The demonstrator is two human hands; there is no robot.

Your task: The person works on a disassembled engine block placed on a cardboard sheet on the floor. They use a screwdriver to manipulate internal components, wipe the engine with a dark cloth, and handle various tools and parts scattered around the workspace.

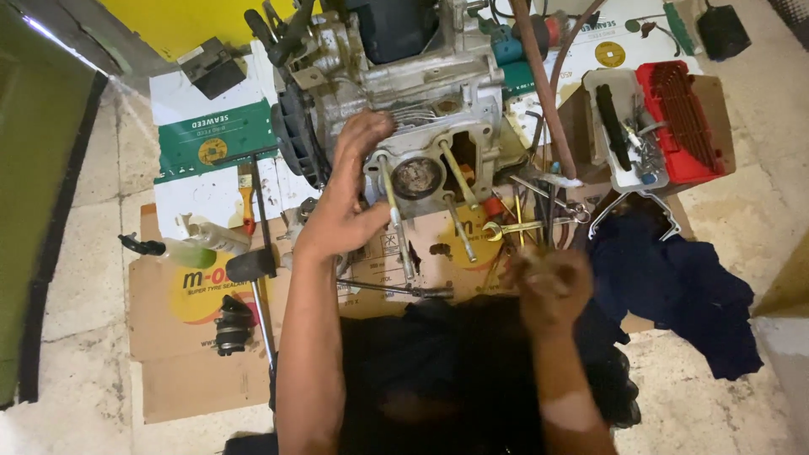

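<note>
1. Engine block, a small grey metal one, sits at the top centre of the flattened cardboard on the tiled floor, its open cylinder bore facing the camera.
2. Four long studs stick out around the bore toward the person.
3. Left hand lies flat against the block's left face, fingers spread and pointing up, thumb touching one stud; it grips nothing.
4. Right hand hovers below and to the right of the block, blurred; it looks loosely curled, but whether it holds anything cannot be told.
5. Spanners lie just right of the studs.
6. A red-and-white tray of small parts stands farther right, beside a dark blue cloth.
</note>
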